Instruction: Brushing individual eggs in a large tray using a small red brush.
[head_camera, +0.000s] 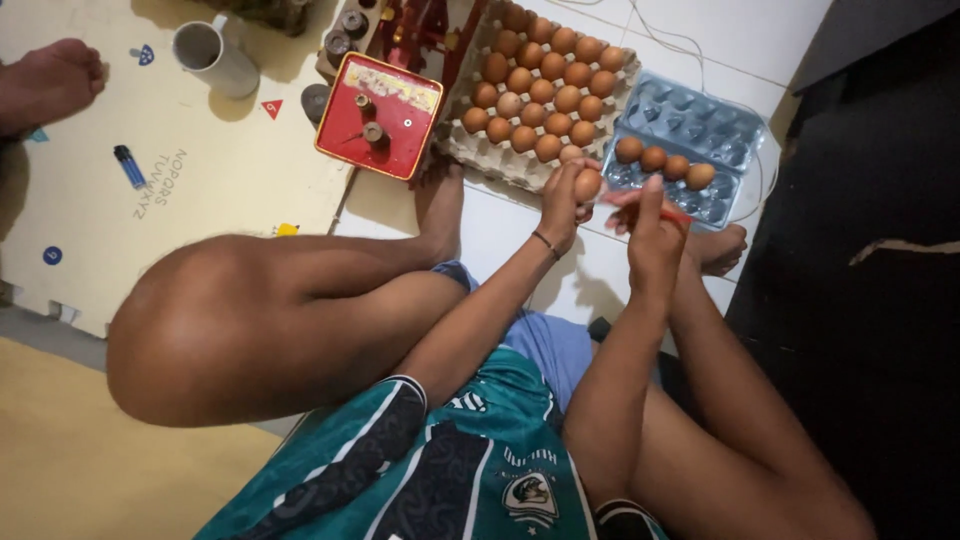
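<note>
My left hand (562, 200) grips a brown egg (587, 184); my right hand (652, 232) pinches a thin red tool (650, 206) just beside it. I judge I'm treating this egg before seating it. Next calls for an empty cup in the clear plastic tray (735, 125), past its four eggs. The cardboard tray (480, 155) crowds my left; bare white floor (500, 225) lies below.

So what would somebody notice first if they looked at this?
Probably the big cardboard tray full of brown eggs at the top middle, beside a clear plastic carton holding only four. Just below them, the left hand holds up one brown egg, while the right hand grips something thin and red. A bright red box sits left of the tray.
</note>
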